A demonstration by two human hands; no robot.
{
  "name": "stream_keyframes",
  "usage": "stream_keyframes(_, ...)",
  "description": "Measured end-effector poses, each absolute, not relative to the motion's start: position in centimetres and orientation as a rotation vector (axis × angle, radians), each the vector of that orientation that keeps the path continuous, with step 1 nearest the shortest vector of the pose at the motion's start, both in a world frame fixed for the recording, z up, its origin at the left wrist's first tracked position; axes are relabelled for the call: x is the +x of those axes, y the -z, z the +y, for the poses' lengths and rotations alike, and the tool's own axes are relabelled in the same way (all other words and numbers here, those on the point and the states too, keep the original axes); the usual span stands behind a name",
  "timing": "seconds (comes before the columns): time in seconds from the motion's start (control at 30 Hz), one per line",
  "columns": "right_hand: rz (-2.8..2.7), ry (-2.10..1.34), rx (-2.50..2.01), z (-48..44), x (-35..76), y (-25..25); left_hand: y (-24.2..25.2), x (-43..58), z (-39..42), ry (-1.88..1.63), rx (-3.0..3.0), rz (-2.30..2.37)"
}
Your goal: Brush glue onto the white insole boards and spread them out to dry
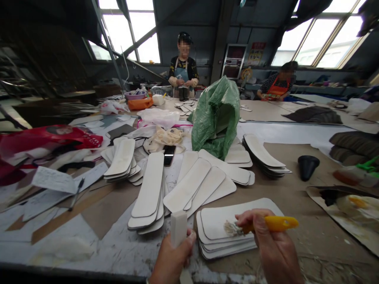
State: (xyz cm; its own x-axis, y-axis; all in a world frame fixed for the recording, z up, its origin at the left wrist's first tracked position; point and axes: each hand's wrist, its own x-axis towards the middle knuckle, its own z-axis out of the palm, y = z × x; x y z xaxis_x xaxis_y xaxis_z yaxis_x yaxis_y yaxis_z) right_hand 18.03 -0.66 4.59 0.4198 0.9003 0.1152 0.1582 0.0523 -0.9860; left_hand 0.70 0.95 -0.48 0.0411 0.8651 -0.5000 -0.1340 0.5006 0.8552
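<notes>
My right hand (271,240) is closed round a brush (280,223) with a yellow handle. The brush's pale, matted bristles touch the top panel of a stack of white rounded panels (213,221) at the front of the table. To the left of that stack, my left hand (174,252) grips a narrow white strip (179,228), held upright, its lower end showing below the fist. Just beyond it, more white panels (149,189) lie fanned out and overlapping.
A green plastic sack (217,118) stands behind the panels. A black phone (169,155), a pen (76,193) and papers lie leftward. At right are a black cone-shaped object (308,166) and a glue-stained board (349,221). Two people (183,73) work across the table.
</notes>
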Motion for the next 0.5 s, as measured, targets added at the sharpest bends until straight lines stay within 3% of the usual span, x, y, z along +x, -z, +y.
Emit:
stream_keyframes(0.2, -1.259, -1.018, -1.613, -2.3, 15.6, -3.9, -3.1, 1.4, 0.4, -0.968, 0.437, 0.845)
stream_keyframes(0.5, -1.466, -1.381, -1.407, -3.8, 14.8, -0.5, -3.7, 2.8, -0.5, -1.029, 0.191, 0.833)
